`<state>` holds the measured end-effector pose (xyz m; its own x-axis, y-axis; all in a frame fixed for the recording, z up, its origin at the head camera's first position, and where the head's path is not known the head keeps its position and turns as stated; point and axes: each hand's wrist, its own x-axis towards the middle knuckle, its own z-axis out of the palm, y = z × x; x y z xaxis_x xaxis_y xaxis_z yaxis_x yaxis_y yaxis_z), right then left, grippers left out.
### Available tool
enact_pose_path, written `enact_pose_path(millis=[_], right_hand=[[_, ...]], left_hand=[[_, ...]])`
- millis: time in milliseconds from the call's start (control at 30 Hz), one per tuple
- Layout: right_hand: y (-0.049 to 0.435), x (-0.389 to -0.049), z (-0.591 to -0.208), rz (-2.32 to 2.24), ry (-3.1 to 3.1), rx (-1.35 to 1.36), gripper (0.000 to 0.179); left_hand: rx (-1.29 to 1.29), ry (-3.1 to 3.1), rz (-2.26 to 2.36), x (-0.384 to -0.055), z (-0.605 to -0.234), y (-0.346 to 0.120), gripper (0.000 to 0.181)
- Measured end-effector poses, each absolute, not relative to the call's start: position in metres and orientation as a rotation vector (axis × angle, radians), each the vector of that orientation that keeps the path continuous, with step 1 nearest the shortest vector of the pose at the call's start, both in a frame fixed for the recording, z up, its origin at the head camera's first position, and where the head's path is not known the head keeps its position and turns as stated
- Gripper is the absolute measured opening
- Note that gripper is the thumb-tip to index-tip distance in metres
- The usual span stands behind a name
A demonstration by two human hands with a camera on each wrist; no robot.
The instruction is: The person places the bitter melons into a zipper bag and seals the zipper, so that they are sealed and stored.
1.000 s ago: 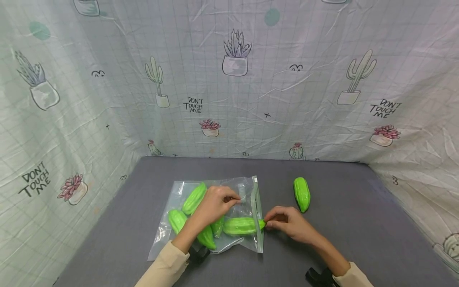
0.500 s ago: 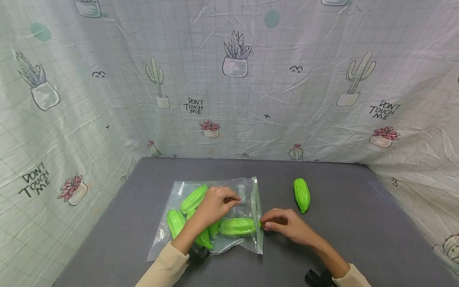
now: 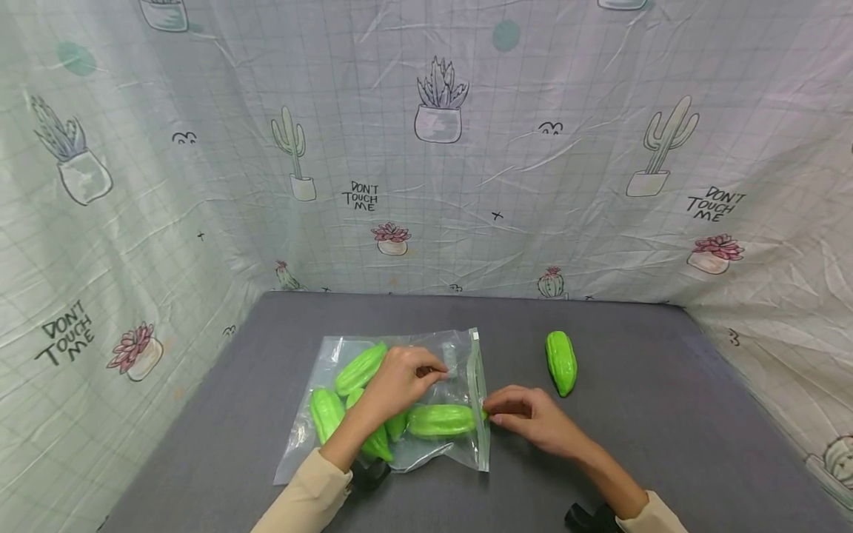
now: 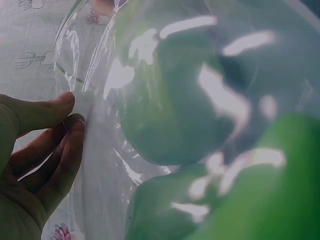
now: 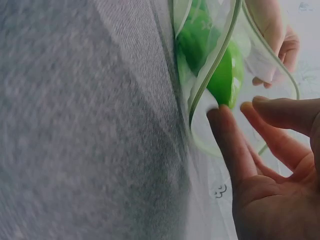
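A: How is the left grip (image 3: 401, 374) set?
B: Film of the clear bag (image 3: 477, 381) is pinched near its mouth, between thumb and fingers.
A: The right grip (image 3: 535, 416)?
B: Kept narrow, fingers extended; the near gourd (image 3: 440, 420) is touched at its tip. That gourd is contained in the bag, its tip at the mouth.
A: Further out?
B: More gourds (image 3: 362, 368) are bagged deeper. A loose gourd (image 3: 561, 363) is seen on the table (image 3: 640, 414), backed by printed cloth (image 3: 466, 178).

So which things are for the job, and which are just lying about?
For the job: clear bag; left hand, pinching it; long vegetable in its opening; right hand, touching that vegetable; other vegetables inside; loose vegetable, probably, since it matches.

Just there: table; patterned cloth.
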<state>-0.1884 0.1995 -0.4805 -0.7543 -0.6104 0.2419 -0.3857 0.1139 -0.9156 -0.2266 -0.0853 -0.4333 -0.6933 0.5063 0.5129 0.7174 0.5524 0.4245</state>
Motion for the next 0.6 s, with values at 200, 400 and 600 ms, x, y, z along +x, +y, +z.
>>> enact_pose_path(millis=[200,400,600], right_hand=[[0.2014,-0.1887,-0.4791,-1.63,2.254,-0.864,0.019],[0.2016,-0.1892,-0.4774,-1.595,2.256,-0.821,0.017],[0.2021,-0.1885,-0.4765,-1.595,2.218,-0.806,0.018]], left_hand=[[-1.006,-2.469,-0.912,-0.2262,-0.433,-0.0849,0.004],[-1.001,-2.472,-0.912,-0.2263,-0.434,-0.0855,0.004],[-1.005,-2.464,-0.915,-0.2271,-0.4351,-0.0864,0.005]])
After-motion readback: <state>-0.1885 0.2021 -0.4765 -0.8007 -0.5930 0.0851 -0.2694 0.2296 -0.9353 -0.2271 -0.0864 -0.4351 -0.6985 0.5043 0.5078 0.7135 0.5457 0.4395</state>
